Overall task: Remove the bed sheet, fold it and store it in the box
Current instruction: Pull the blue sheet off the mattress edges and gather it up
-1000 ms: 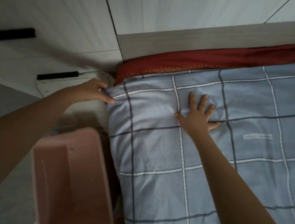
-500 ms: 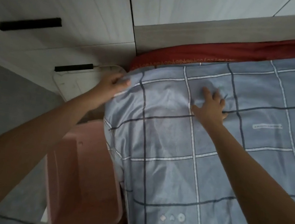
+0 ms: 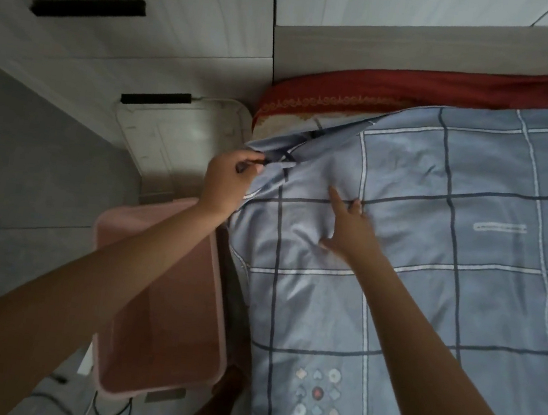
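A blue bed sheet with a dark and white grid pattern covers the bed. Its far left corner is peeled back off the red cover beneath. My left hand pinches that lifted corner at the bed's edge. On top of the sheet just to the right lies my right hand, index finger stretched out, pressing the fabric down. A pink box stands open on the floor beside the bed, under my left forearm.
White cabinet drawers with black handles line the wall at the left. A white lid-like tray leans beyond the pink box. A wooden headboard runs along the bed's far end. Cables lie on the grey floor.
My left hand has gripped the sheet corner and pulled it back toward me, uncovering the red cover. My right hand slid nearer and curled, leaving the index finger out.
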Demonstrator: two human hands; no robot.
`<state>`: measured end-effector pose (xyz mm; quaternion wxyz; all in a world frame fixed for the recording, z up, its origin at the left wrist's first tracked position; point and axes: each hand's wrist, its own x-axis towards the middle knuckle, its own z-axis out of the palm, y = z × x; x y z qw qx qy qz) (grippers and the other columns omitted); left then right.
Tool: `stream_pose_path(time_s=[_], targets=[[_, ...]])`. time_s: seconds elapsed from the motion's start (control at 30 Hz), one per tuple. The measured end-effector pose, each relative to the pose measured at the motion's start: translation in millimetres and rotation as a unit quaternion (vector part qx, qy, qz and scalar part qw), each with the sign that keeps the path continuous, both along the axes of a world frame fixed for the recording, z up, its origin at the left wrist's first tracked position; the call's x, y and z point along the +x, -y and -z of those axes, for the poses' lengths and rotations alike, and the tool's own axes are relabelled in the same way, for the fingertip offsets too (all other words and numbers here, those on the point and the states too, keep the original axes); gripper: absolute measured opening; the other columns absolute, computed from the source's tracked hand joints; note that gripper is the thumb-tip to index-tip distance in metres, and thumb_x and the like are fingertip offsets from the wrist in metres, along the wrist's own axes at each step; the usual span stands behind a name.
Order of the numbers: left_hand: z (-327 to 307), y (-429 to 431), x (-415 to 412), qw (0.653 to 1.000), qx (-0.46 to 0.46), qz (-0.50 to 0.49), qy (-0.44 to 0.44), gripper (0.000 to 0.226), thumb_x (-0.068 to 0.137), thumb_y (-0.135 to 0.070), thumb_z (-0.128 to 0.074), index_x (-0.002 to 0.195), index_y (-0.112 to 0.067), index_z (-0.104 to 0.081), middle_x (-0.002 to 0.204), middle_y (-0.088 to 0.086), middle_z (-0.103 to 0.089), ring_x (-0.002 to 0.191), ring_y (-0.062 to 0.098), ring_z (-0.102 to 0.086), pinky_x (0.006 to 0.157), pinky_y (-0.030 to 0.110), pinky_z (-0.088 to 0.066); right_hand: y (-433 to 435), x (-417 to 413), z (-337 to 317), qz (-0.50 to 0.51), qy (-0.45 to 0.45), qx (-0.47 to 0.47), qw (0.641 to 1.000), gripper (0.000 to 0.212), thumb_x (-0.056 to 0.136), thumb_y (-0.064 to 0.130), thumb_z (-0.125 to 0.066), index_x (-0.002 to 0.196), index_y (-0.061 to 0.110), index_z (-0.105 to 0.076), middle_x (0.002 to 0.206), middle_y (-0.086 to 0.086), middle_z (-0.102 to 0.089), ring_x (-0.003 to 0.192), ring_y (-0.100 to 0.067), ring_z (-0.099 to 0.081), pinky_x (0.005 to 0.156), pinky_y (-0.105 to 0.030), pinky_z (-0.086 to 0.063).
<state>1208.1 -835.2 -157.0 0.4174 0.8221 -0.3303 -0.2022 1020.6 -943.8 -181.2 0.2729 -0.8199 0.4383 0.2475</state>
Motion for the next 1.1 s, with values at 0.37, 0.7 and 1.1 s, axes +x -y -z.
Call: stream_pose_path(time_s=[0.37, 0.7, 1.1], targets=[[-2, 26, 82, 0.992, 0.086, 0.08, 0.036, 0.024, 0.091, 0.002, -0.047, 0.103, 0.0, -0.068, 0.106, 0.006, -0.065, 0.099, 0.015, -0.056, 0.083, 0.015, -0.036, 18, 36, -10, -0.044, -0.069, 0.034, 0.996, 0.121, 0.077, 0.023, -0.074, 0.141, 0.042, 0.027, 0.115, -0.02, -0.06, 0.104, -0.036, -0.059, 0.089, -0.049, -0.051], [22, 28, 92, 0.987, 0.11, 0.083, -0.083, 0.021, 0.084, -0.027, -0.068, 0.084, -0.007, -0.064, 0.081, 0.003, -0.06, 0.074, 0.009, -0.053, 0.071, 0.023, -0.04, 75, 42, -28, 0.053, 0.075, -0.143, 0.985, 0.061, 0.099, 0.023, -0.04, 0.151, 0.033, -0.008, 0.088, -0.012, -0.06, 0.069, -0.026, -0.053, 0.058, -0.029, -0.034], [31, 45, 114, 0.984, 0.154, 0.063, -0.069, 0.027, 0.091, -0.025, -0.059, 0.067, -0.023, -0.046, 0.068, -0.006, -0.045, 0.074, 0.015, -0.045, 0.075, 0.031, -0.03, 168, 86, -33, 0.118, 0.077, -0.003, 0.99, 0.021, 0.094, 0.032, -0.057, 0.106, 0.015, -0.053, 0.079, -0.007, -0.057, 0.057, -0.016, -0.058, 0.041, -0.024, -0.049]])
